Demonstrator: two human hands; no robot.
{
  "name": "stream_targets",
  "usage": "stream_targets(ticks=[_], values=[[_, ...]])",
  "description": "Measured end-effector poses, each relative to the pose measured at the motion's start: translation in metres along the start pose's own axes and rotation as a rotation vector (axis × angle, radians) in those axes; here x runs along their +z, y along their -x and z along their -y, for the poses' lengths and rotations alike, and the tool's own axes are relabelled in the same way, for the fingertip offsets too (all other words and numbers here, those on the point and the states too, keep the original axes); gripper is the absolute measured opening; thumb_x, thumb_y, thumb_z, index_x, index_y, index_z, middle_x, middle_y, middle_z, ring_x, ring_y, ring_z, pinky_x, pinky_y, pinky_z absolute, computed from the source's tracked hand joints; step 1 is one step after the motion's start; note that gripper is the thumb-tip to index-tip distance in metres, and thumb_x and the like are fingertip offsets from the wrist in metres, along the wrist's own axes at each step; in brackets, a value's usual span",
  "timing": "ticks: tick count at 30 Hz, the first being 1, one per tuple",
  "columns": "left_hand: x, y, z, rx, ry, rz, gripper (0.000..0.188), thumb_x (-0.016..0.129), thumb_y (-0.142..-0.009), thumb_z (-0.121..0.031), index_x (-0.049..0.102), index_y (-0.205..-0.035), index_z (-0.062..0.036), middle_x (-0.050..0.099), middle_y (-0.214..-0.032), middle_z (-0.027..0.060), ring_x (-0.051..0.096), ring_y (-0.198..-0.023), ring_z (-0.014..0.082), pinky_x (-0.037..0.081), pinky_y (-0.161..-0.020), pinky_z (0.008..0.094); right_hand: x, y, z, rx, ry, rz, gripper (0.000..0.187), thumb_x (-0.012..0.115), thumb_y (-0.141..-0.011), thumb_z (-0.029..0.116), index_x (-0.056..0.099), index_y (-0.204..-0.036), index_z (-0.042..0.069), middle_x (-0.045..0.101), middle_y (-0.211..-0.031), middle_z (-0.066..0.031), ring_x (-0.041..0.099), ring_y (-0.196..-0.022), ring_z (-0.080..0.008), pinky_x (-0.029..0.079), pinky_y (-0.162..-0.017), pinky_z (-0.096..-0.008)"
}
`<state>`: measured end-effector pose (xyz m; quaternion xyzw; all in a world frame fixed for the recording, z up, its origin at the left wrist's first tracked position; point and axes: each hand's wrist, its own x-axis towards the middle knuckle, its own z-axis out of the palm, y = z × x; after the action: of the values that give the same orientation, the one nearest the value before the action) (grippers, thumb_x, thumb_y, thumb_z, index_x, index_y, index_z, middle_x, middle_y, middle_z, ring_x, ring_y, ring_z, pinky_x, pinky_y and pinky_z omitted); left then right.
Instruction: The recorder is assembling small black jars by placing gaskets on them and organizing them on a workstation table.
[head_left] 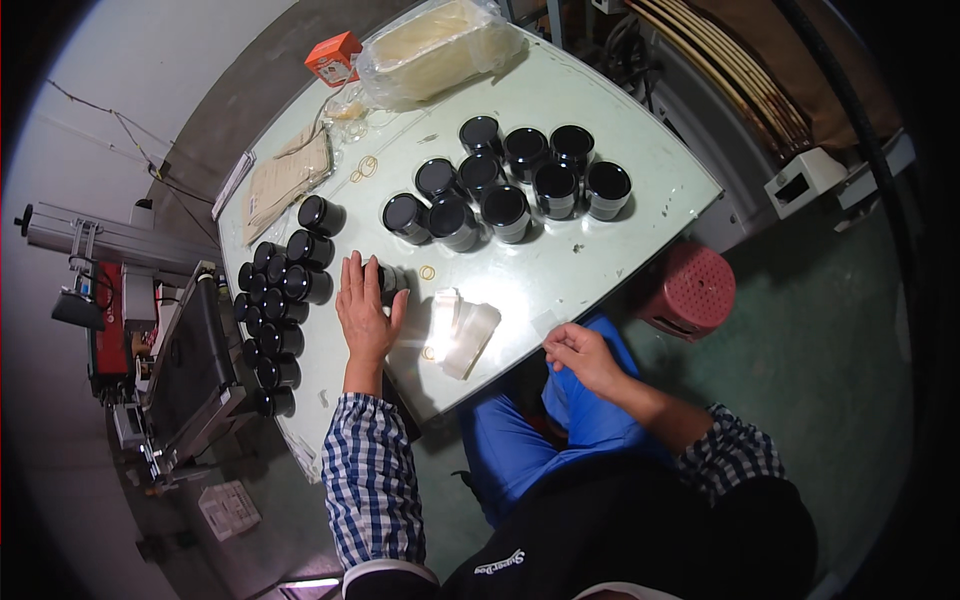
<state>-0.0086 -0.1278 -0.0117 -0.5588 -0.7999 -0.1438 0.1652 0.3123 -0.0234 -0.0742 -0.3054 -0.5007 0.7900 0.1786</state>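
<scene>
My left hand (366, 318) lies flat with its fingers stretched out and the thumb apart, over a jar with a black lid (388, 284). The hand covers much of that jar. At the table's near edge is my right hand (585, 356), its fingers curled and pinched together; whether something small is in them I cannot make out. Between the hands lie strips of clear plastic sleeves (470, 341), partly washed out by glare. Thin yellowish rings (428, 272) lie beside them.
Several black-lidded clear jars (505, 212) stand grouped farther back; more jars (284, 311) line the table's left side. Brown paper bags (287, 184), an orange box (333, 58) and a plastic-wrapped tub (430, 55) sit toward the far side. A red stool (690, 287) stands at right, a conveyor (195, 365) at left.
</scene>
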Motion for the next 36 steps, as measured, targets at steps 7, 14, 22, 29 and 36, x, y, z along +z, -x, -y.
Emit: stream_targets(ticks=[7, 14, 22, 29, 36], values=[[0.002, 0.003, -0.005, -0.064, -0.044, 0.089, 0.066, 0.068, -0.084, -0.028, 0.043, -0.139, -0.004, 0.036, -0.148, 0.0205, 0.034, -0.137, 0.0362, 0.032, -0.105, 0.0477, 0.0, 0.001, -0.002, -0.006, 0.013, 0.009, 0.013, 0.061, -0.092, 0.012, 0.062, -0.097, 0.0, 0.061, -0.081, -0.0037, 0.056, -0.067, -0.0085, 0.047, -0.06, -0.0226], [0.008, 0.008, 0.0, -0.075, -0.002, 0.053, 0.067, 0.068, -0.083, -0.034, 0.042, -0.14, -0.0071, 0.034, -0.148, 0.022, 0.03, -0.139, 0.0385, 0.035, -0.098, 0.058, 0.0, -0.001, 0.002, 0.0, 0.036, 0.003, 0.013, 0.061, -0.092, 0.012, 0.062, -0.097, 0.0, 0.062, -0.081, -0.0044, 0.057, -0.067, -0.0091, 0.048, -0.06, -0.023], [0.028, 0.016, 0.03, -0.088, 0.258, -0.214, 0.073, 0.075, -0.078, -0.018, 0.04, -0.138, 0.0048, 0.046, -0.134, 0.0253, 0.039, -0.13, 0.0417, 0.032, -0.108, 0.0473, -0.006, -0.001, -0.008, -0.016, 0.057, -0.012, 0.017, 0.062, -0.093, 0.016, 0.062, -0.104, 0.002, 0.066, -0.092, -0.0066, 0.065, -0.081, -0.0139, 0.054, -0.067, -0.0273], [0.028, 0.014, 0.019, -0.302, 0.543, -0.065, 0.085, 0.074, -0.075, -0.014, 0.029, -0.145, 0.0027, 0.04, -0.139, 0.0247, 0.043, -0.126, 0.0381, 0.036, -0.105, 0.0429, -0.017, -0.008, -0.025, -0.086, 0.162, 0.004, 0.02, 0.059, -0.093, 0.02, 0.061, -0.101, 0.001, 0.063, -0.085, -0.0054, 0.061, -0.074, -0.0111, 0.052, -0.063, -0.0264], [0.051, -0.014, 0.001, -0.224, 0.461, -0.089, 0.081, 0.069, -0.077, -0.011, 0.027, -0.146, 0.0016, 0.036, -0.143, 0.0264, 0.036, -0.132, 0.0412, 0.029, -0.111, 0.0449, -0.018, -0.006, -0.013, -0.11, 0.187, -0.031, 0.022, 0.058, -0.094, 0.022, 0.06, -0.1, 0.001, 0.063, -0.081, -0.005, 0.057, -0.065, -0.0103, 0.049, -0.059, -0.0255]])
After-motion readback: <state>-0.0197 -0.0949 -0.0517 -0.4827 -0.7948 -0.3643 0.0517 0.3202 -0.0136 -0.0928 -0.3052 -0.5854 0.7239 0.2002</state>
